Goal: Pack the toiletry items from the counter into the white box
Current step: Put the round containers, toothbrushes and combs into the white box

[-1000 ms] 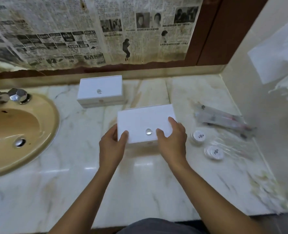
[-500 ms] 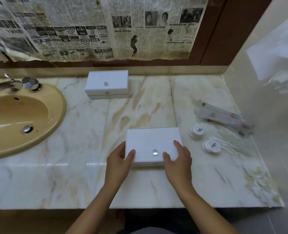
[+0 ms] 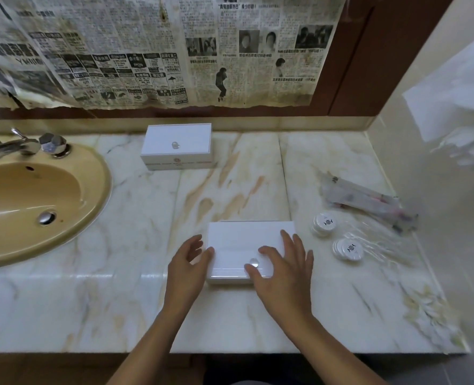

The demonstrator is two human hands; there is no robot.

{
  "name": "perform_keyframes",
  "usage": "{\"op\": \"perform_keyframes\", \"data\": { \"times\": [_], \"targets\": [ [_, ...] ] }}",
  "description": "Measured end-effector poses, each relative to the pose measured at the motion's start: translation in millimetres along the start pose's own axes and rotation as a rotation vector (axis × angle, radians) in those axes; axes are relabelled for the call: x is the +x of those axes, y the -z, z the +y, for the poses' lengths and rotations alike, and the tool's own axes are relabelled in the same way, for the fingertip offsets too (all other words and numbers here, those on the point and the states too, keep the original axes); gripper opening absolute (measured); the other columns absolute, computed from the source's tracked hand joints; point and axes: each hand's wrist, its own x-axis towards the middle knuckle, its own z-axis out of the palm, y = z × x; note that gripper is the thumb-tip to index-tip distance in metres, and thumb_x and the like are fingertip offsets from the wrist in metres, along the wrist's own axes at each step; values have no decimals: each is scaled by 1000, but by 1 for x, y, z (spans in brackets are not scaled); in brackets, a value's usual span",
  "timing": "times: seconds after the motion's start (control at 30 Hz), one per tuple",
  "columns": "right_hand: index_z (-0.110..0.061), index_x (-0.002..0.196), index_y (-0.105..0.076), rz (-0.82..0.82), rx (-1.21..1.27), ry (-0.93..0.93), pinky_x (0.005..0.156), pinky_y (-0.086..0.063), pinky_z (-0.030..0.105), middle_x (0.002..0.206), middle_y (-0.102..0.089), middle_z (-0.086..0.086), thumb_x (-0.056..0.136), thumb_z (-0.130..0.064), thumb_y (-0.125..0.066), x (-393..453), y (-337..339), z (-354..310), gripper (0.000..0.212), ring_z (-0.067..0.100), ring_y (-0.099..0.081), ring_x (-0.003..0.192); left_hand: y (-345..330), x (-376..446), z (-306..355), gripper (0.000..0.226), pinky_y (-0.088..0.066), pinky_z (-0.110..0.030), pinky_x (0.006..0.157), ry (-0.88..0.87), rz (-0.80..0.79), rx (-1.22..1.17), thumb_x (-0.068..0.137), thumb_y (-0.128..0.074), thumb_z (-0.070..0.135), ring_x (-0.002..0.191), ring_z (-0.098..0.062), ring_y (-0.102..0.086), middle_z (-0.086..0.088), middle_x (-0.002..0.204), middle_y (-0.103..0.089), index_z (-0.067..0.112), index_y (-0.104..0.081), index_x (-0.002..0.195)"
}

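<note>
Step in hand, as judged: lifting the lid of the white box (image 3: 247, 245) by its small clear knob (image 3: 254, 262); best to steady the left edge and raise the lid straight up.

Box lies closed on the worktop (image 3: 119, 301), near edge, centre; left hand (image 3: 187, 263) relaxed, fingertips at its left side; right hand (image 3: 283, 266) spread flat over the lid, thumb beside the knob; neither grasping.

Round toiletry pots (image 3: 324, 223) and wrapped packets (image 3: 366, 202) just right of the box, unpacked.

Marble counter (image 3: 119, 307), tan sink (image 3: 22, 195), perhaps newspapered mirror (image 3: 147, 51).
</note>
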Motion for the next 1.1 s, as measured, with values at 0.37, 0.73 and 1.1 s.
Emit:
{"op": "perform_keyframes", "data": {
  "times": [0.37, 0.73, 1.1],
  "targets": [
    [-17, 86, -66, -16, 31, 149, 116, -13, 44, 124, -57, 0, 87, -29, -61, 24, 14, -18, 13, 19, -36, 131, 7, 39, 12, 37, -50, -30, 98, -104, -66, 14, 93, -51, 1, 107, -3, -63, 14, 114, -68, 27, -67, 113],
    [-10, 63, -46, -379, -115, -15, 76, -38, 33, 68, -50, 1, 87, -24, -44, 110, 75, -69, 28, 26, -46, 86, -16, 46, 19, 25, -48, -8, 74, -156, -204, -87, 92, -58, -1, 95, 3, -64, 9, 105, -70, 19, -69, 104],
    [-15, 96, -69, 100, 143, 137, 95, -40, 37, 101, -67, -1, 93, -22, -52, 136, 69, -51, 18, 20, -54, 101, -34, 48, 18, 17, -51, -26, 75, -169, -57, -32, 98, -52, 40, 83, -7, -64, 10, 90, -72, 31, -66, 94]
  ]
}}
